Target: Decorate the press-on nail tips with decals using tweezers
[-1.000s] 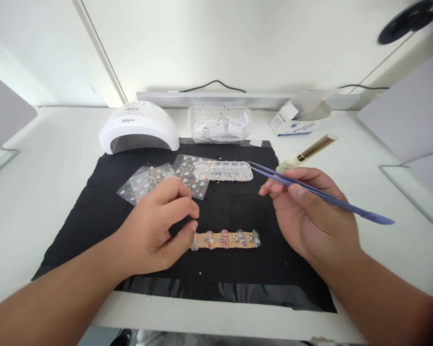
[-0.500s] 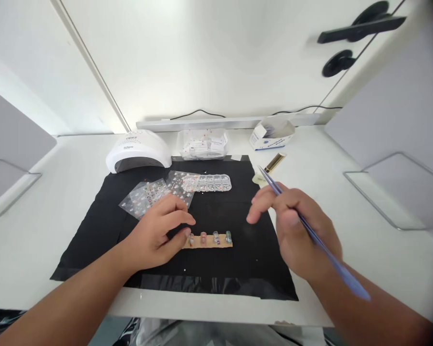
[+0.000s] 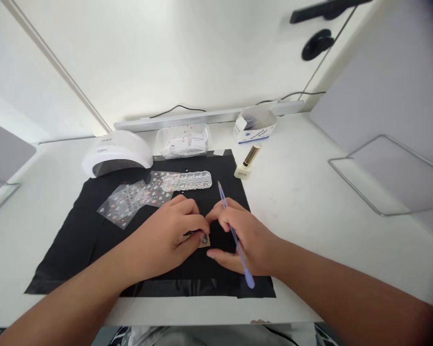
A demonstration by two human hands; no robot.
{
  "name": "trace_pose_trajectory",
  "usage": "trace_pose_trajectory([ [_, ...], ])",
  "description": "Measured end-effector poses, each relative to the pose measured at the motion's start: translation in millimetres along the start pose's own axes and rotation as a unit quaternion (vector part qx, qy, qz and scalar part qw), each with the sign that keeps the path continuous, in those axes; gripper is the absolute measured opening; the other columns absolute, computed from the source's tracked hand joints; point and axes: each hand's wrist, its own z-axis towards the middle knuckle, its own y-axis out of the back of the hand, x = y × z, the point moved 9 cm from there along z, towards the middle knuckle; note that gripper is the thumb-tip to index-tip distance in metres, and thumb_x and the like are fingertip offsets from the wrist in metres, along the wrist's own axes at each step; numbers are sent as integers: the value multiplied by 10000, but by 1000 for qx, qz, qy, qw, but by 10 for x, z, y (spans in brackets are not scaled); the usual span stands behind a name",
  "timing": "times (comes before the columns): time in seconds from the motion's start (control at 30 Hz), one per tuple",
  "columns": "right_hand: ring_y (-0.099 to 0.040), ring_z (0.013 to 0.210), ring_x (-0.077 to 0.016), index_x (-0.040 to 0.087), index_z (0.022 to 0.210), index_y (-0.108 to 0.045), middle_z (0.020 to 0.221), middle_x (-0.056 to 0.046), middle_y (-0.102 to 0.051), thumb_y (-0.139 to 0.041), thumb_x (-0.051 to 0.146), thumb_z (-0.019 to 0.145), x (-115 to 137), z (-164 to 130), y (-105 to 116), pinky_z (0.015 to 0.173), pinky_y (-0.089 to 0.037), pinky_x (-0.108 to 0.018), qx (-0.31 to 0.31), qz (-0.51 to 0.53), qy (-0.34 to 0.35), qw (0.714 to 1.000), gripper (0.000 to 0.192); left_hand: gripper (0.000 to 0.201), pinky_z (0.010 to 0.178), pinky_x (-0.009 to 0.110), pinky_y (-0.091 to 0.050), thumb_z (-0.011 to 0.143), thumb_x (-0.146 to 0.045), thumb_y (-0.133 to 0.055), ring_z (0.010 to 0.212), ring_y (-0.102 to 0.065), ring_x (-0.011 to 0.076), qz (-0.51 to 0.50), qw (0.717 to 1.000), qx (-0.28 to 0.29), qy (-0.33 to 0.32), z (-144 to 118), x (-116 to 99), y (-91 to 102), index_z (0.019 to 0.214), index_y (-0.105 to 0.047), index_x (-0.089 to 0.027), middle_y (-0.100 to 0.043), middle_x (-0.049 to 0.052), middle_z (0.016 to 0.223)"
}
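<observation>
Purple tweezers (image 3: 234,238) lie pinched in the right hand (image 3: 247,238); the left hand (image 3: 173,235) pins the nail strip (image 3: 203,239). Crowded fingers could knock nails loose.

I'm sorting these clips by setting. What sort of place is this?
Likely a nail-art workstation: a white nail-curing lamp, decal sheets and a rhinestone case sit on a black mat.
</observation>
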Motion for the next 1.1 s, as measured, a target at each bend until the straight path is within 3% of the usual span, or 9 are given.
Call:
trace_pose_trajectory([
  [0.27, -480, 790, -215, 262, 820, -283, 887, -77, -672, -746, 171, 735, -47, 27, -78, 719, -465, -385, 53, 3, -22, 998, 479, 305, 743, 352, -362, 941, -59, -455, 838, -491, 184, -8, 1000, 12, 14, 29, 116, -130, 982, -700, -237, -546, 17, 849],
  [0.63, -411, 702, -183, 258, 815, -287, 768, -28, -607, -665, 157, 791, 19, 25, -103, 659, -435, -337, 20, -22, 17, 999, 392, 267, 784, 409, -327, 954, -116, -497, 884, -475, 210, 49, 999, 10, 14, 12, 78, -143, 971, -709, -277, -534, 26, 887],
  [1.1, -388, 674, -173, 259, 796, -273, 725, -8, -582, -625, 135, 802, 27, 33, -110, 634, -396, -314, 16, -21, 4, 1000, 373, 300, 783, 422, -308, 927, -84, -486, 890, -456, 229, 89, 996, 27, -13, 22, 30, -141, 901, -714, -278, -525, 37, 906],
])
